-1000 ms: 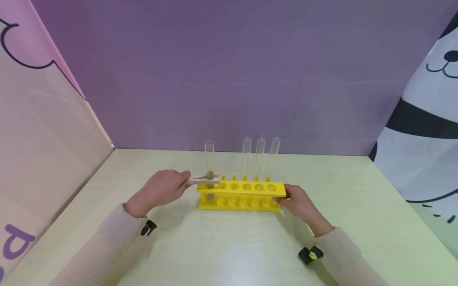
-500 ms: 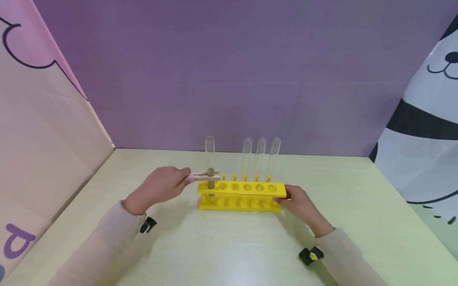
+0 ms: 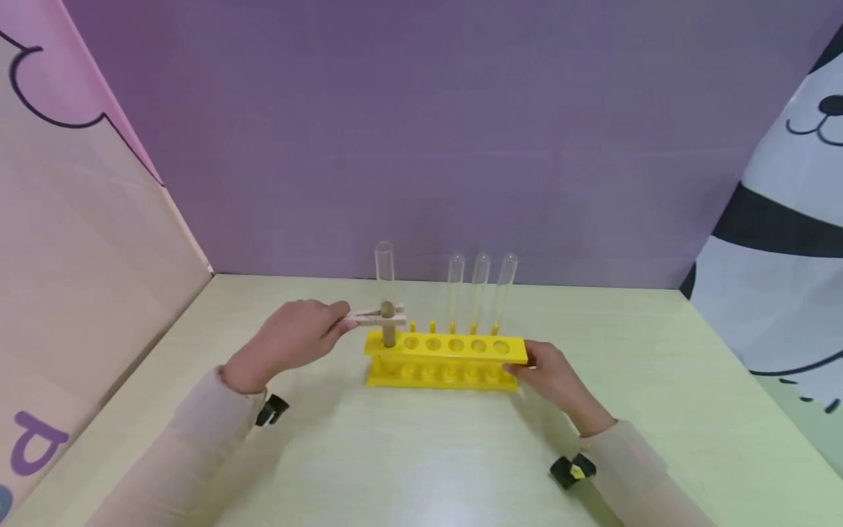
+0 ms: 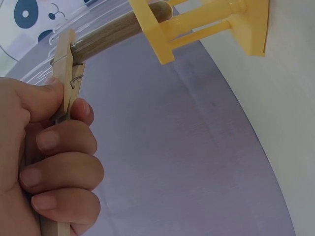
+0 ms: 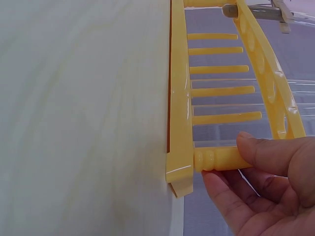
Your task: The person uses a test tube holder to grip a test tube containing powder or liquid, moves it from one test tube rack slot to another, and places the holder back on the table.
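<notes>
My left hand [image 3: 293, 340] grips a wooden test tube holder [image 3: 369, 320], fingers curled round its handle in the left wrist view. Its jaws clamp an upright glass test tube [image 3: 385, 267] holding greyish-brown contents [image 4: 115, 35]. The tube stands in the leftmost hole of a yellow test tube rack [image 3: 435, 356]. In the left wrist view, its rounded bottom [image 4: 162, 10] sticks out just below the rack's top plate, clear of the base. At the rack's other end, my right hand [image 3: 553, 377] pinches the end post [image 5: 221, 158] between thumb and fingers.
Three clear test tubes [image 3: 481, 274] stand upside down on the rack's rear pegs, toward the right. The rack rests on a pale wooden table [image 3: 421, 454]. A purple wall panel [image 3: 421, 146] rises behind, with printed panels on both sides.
My left hand has risen slightly, lifting the holder and the test tube higher through the rack's hole. My right hand and the rack have stayed nearly still.
</notes>
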`<state>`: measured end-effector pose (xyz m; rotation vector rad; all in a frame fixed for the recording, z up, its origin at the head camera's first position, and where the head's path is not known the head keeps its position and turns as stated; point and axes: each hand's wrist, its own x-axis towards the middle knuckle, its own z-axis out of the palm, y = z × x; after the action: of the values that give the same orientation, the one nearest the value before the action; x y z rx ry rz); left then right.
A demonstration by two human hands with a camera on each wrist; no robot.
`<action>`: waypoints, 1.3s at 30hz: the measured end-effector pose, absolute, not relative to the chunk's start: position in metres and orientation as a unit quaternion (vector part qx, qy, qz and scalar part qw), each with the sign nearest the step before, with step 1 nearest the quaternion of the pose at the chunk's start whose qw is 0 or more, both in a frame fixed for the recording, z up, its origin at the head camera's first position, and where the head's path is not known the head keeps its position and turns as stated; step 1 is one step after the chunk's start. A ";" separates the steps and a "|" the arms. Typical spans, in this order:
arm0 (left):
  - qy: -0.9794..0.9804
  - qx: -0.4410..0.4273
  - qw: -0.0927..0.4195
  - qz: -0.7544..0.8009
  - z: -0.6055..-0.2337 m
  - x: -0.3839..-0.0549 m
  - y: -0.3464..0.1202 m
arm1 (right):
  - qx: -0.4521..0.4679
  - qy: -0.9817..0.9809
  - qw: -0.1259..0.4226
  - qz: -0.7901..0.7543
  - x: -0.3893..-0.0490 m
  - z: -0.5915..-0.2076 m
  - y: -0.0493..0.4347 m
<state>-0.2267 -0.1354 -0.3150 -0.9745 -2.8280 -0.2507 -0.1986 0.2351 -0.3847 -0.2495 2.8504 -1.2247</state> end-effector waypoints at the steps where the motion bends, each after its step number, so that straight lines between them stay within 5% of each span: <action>1: -0.939 -0.325 0.072 -0.084 -0.315 -0.227 -0.136 | -0.079 0.916 0.015 -0.392 -0.199 -0.385 0.235; 39: -0.936 -0.323 0.092 -0.105 -0.296 -0.227 -0.136 | -0.081 0.916 0.023 -0.392 -0.202 -0.388 0.238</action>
<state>-0.2274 -0.1358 -0.2963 -0.9604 -2.7793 -0.3107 -0.2024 0.2375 -0.3883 -0.2504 2.8375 -1.2124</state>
